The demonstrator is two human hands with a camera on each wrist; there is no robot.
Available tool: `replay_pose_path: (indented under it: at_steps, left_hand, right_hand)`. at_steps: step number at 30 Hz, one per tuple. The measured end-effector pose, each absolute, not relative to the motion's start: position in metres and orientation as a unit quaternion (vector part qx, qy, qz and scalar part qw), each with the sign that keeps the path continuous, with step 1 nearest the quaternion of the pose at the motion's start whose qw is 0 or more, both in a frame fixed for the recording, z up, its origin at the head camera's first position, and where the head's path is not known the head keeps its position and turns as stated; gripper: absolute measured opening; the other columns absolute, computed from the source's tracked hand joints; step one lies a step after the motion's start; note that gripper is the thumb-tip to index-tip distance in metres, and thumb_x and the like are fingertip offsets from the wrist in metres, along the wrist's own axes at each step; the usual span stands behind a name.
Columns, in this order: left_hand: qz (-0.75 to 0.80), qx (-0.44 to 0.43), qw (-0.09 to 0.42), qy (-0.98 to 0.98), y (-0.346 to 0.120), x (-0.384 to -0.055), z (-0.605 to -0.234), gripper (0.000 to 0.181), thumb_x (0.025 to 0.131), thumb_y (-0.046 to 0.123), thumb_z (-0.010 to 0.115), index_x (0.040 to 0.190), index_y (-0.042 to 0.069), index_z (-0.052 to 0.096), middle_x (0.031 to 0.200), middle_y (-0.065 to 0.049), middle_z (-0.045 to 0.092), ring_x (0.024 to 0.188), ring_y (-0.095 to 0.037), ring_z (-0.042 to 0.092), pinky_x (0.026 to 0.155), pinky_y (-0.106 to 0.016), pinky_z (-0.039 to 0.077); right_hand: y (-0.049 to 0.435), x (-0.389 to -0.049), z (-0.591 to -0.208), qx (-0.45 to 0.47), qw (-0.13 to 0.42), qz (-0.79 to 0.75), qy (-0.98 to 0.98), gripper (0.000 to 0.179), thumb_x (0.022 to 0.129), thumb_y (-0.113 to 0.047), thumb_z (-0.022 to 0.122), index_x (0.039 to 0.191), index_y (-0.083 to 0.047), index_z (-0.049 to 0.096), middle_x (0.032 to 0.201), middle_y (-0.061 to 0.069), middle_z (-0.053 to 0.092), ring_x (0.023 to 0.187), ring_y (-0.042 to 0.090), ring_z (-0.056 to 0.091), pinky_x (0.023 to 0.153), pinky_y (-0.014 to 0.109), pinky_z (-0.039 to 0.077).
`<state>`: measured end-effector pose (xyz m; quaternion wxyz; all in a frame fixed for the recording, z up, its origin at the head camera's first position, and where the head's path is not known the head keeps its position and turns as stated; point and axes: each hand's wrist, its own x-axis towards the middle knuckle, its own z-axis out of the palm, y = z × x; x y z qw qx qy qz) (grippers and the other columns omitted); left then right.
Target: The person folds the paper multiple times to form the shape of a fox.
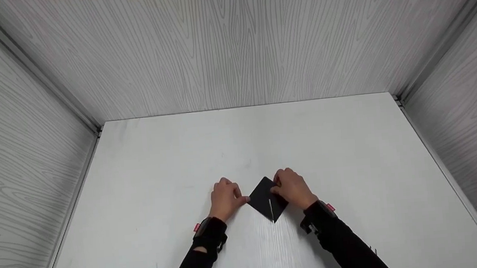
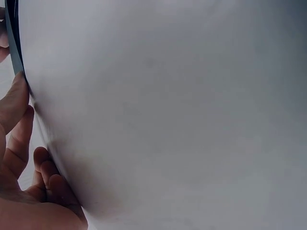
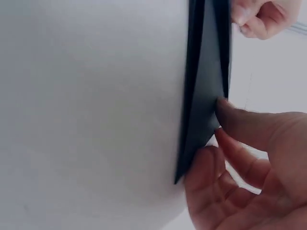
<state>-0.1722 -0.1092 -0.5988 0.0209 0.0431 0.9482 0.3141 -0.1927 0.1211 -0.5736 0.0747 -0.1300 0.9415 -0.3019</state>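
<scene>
A black sheet of folded paper (image 1: 262,197) lies as a diamond on the white table, one corner toward me. A pale, narrow line runs from its middle down to that near corner. At the left corner, my left hand (image 1: 225,199) pinches the paper with thumb and index fingertips. My right hand (image 1: 293,189) grips the upper right edge, its thumb on top and fingers at the edge. The right wrist view shows folded layers of the black paper (image 3: 204,81) standing slightly apart, with the right thumb (image 3: 240,122) pressed on them.
The white tabletop (image 1: 160,165) spreads around both hands. Grey wood-grain panels stand at the back (image 1: 231,45), the left (image 1: 24,168) and the right (image 1: 466,111). Black sleeves and wrist bands cover both forearms.
</scene>
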Motion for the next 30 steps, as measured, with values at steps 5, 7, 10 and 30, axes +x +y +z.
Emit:
replay_pose_path:
  at_steps: [5,7,10,30]
  left_hand:
    - [0.304,0.042,0.023,0.951,-0.107,-0.172,-0.597,0.033,0.081,0.027,0.09,0.07,0.009,0.066,0.099,-0.01,0.059,0.097,-0.03,0.056,0.086,-0.045,0.048]
    - [0.301,0.041,0.028,0.952,-0.107,-0.172,-0.596,0.033,0.081,0.027,0.09,0.07,0.009,0.066,0.099,-0.01,0.058,0.097,-0.03,0.056,0.085,-0.045,0.048]
    - [0.3,0.039,0.035,0.953,-0.106,-0.172,-0.593,0.033,0.08,0.028,0.091,0.07,0.009,0.066,0.099,-0.01,0.058,0.097,-0.03,0.056,0.085,-0.045,0.048]
    - [0.317,0.046,0.024,0.947,-0.096,-0.163,-0.589,0.055,0.08,0.034,0.09,0.126,0.011,0.071,0.127,-0.012,0.06,0.119,-0.035,0.057,0.097,-0.052,0.047]
  right_hand:
    - [0.119,-0.194,-0.565,-0.123,0.088,-0.266,0.952,0.025,0.089,-0.016,0.082,0.094,0.001,0.065,0.09,0.014,0.062,0.079,0.025,0.056,0.074,0.043,0.049]
    - [0.118,-0.196,-0.563,-0.12,0.101,-0.257,0.954,0.023,0.089,-0.016,0.082,0.091,0.001,0.067,0.087,0.014,0.066,0.078,0.025,0.059,0.072,0.041,0.05]
    - [0.118,-0.201,-0.562,-0.113,0.121,-0.25,0.954,0.02,0.088,-0.016,0.083,0.09,0.001,0.073,0.086,0.014,0.073,0.075,0.023,0.063,0.069,0.038,0.051]
    - [0.138,-0.211,-0.566,-0.13,0.157,-0.301,0.932,0.015,0.097,-0.011,0.071,0.109,-0.001,0.074,0.108,0.015,0.073,0.096,0.026,0.067,0.089,0.044,0.055]
